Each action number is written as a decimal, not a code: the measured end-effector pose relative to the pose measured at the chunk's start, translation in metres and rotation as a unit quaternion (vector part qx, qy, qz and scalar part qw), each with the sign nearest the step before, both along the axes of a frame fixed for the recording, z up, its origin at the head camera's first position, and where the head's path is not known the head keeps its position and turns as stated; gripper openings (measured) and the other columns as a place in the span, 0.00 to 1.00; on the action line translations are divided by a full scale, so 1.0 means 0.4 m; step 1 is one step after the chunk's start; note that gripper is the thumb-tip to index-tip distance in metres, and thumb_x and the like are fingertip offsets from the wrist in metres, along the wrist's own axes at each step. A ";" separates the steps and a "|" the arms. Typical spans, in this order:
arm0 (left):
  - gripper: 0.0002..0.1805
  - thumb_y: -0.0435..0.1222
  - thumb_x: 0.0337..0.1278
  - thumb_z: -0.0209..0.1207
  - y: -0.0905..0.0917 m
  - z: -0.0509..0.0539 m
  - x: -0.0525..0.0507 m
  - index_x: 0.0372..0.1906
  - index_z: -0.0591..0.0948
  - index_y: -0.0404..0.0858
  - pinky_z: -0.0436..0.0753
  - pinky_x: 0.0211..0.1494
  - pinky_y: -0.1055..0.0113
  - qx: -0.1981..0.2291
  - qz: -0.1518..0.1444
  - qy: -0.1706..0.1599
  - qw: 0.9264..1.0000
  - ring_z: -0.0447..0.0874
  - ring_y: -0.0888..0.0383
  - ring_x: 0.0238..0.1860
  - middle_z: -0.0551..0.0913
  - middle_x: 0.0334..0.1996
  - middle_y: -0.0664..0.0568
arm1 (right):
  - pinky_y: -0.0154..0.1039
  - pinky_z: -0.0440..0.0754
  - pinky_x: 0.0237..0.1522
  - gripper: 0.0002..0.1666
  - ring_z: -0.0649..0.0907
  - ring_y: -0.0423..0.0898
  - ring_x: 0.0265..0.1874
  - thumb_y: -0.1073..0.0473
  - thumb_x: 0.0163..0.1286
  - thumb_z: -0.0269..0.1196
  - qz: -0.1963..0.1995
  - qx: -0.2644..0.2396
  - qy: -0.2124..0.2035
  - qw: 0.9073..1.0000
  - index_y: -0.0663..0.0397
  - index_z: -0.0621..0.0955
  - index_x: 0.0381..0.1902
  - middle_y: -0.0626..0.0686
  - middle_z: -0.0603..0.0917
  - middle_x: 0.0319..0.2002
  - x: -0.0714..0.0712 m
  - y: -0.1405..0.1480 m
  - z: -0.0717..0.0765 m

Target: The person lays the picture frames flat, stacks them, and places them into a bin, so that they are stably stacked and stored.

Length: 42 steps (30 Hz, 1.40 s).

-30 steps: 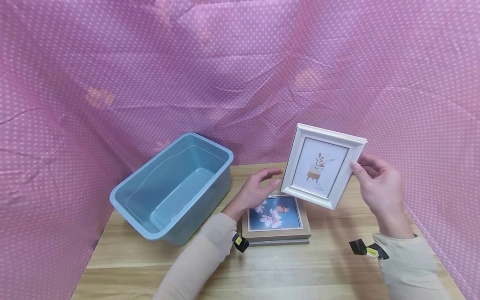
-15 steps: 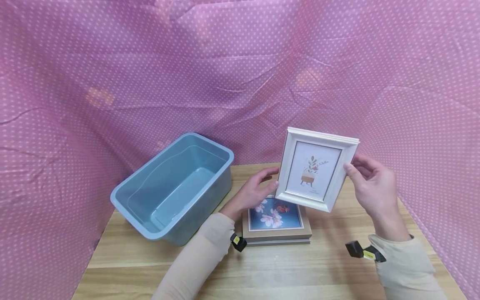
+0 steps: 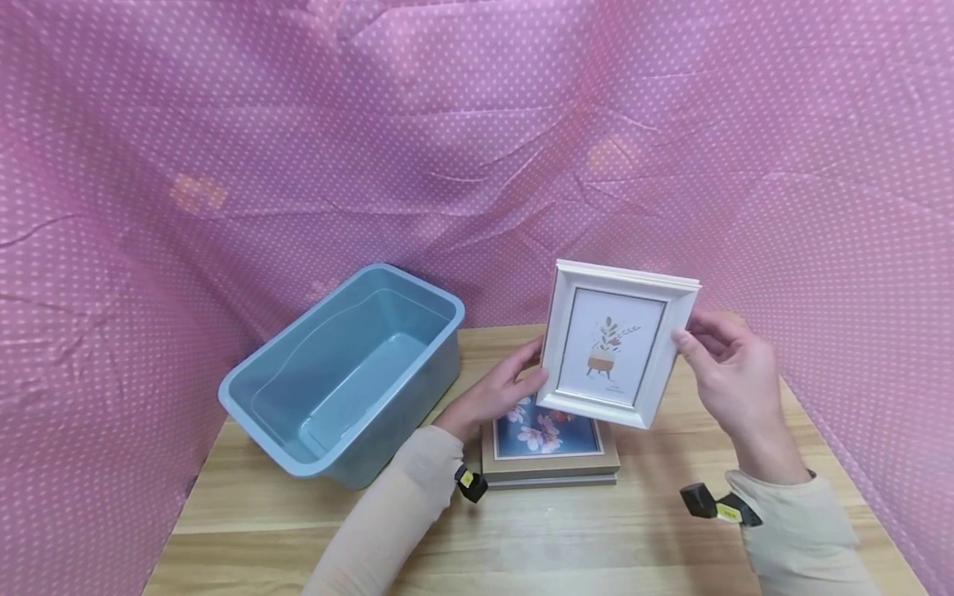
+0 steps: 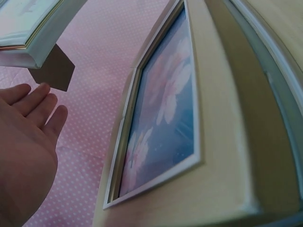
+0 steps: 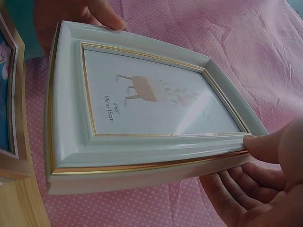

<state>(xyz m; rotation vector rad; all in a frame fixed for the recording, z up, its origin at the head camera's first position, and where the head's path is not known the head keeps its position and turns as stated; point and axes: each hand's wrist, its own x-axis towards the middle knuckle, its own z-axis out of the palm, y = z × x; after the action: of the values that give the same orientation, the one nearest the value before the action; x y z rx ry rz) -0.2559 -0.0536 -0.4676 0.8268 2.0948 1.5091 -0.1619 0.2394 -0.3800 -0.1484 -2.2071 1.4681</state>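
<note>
Upright and slightly tilted, a white picture frame [image 3: 673, 300] with a plant print is off the table, its lower edge over the flower picture. My right hand [image 3: 741, 389] pinches its right side, thumb on the front and fingers behind. At its left edge is my left hand [image 3: 492, 393], the thumb touching the edge and the fingers extended; in the left wrist view those fingers [image 4: 35, 101] lie near the frame's brown back stand [image 4: 54, 71]. A tan frame with pink flowers on blue [image 3: 547, 434] lies face up on another flat frame [image 3: 551, 482].
An empty-looking blue-grey bin [image 3: 447, 306] stands at the left, angled on the wooden table [image 3: 566, 538]. Pink dotted cloth [image 3: 477, 165] hangs behind and along both sides. A black strap device [image 3: 719, 507] is on my right wrist, another [image 3: 471, 482] on my left.
The white frame has moved left and slightly down with my right hand and turned a little more upright. My left hand has shifted slightly left, its thumb now against the frame's edge.
</note>
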 end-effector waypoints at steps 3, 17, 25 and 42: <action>0.44 0.61 0.79 0.52 -0.005 0.001 0.005 0.89 0.53 0.50 0.55 0.88 0.34 0.003 -0.001 -0.004 1.000 0.56 0.43 0.87 0.59 0.87 0.47 | 0.18 0.84 0.52 0.22 0.86 0.22 0.44 0.63 0.76 0.69 0.009 -0.003 -0.004 1.000 0.72 0.83 0.61 0.25 0.83 0.42 0.001 -0.001 -0.002; 0.58 0.72 0.66 0.58 -0.017 -0.013 0.000 0.89 0.47 0.53 0.62 0.87 0.38 0.073 -0.024 -0.005 0.997 0.54 0.42 0.88 0.54 0.89 0.48 | 0.20 0.85 0.53 0.24 0.88 0.25 0.44 0.64 0.76 0.68 0.042 -0.037 -0.008 0.998 0.75 0.81 0.64 0.23 0.86 0.41 0.004 -0.013 -0.016; 0.58 0.71 0.64 0.60 -0.032 -0.025 0.000 0.89 0.48 0.54 0.56 0.86 0.29 0.062 -0.025 -0.024 0.997 0.53 0.43 0.88 0.54 0.89 0.49 | 0.18 0.83 0.54 0.25 0.88 0.25 0.45 0.61 0.77 0.69 0.043 -0.035 -0.019 0.998 0.72 0.81 0.65 0.24 0.86 0.43 0.004 -0.018 -0.026; 0.42 0.52 0.69 0.68 -0.051 -0.026 0.015 0.82 0.64 0.51 0.72 0.81 0.36 0.069 0.002 -0.002 0.998 0.68 0.45 0.81 0.71 0.79 0.48 | 0.18 0.83 0.54 0.24 0.88 0.24 0.45 0.60 0.77 0.69 0.018 -0.036 -0.025 0.999 0.67 0.83 0.65 0.30 0.88 0.45 0.004 -0.020 -0.036</action>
<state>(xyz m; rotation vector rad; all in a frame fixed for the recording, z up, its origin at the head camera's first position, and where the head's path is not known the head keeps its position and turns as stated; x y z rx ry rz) -0.2500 -0.0738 -0.4781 0.8691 2.0073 1.6717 -0.1602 0.2314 -0.3945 -0.1723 -2.2072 1.5804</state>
